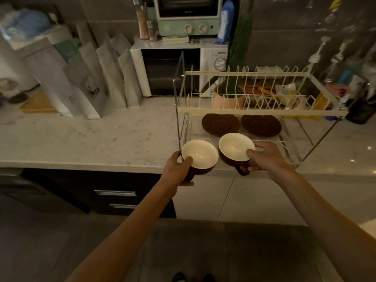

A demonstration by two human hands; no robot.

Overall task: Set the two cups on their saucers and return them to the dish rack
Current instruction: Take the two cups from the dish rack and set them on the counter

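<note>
Two dark brown cups with white insides are held in front of the dish rack (260,111). My left hand (177,169) grips the left cup (200,152), thumb over its rim. My right hand (266,157) holds the right cup (234,145), thumb on its rim and fingers by the handle. Both cups are upright, side by side, at the counter's front edge. Two dark brown saucers lie flat on the rack's lower shelf: the left saucer (220,124) and the right saucer (261,125), just beyond the cups.
The rack's upper tier of cream wire slots overhangs the saucers. A white microwave (175,72) with a small green oven on top stands behind. Paper bags (105,78) lean at the left. Bottles and clutter sit at the right. The marble counter (91,137) stretches left.
</note>
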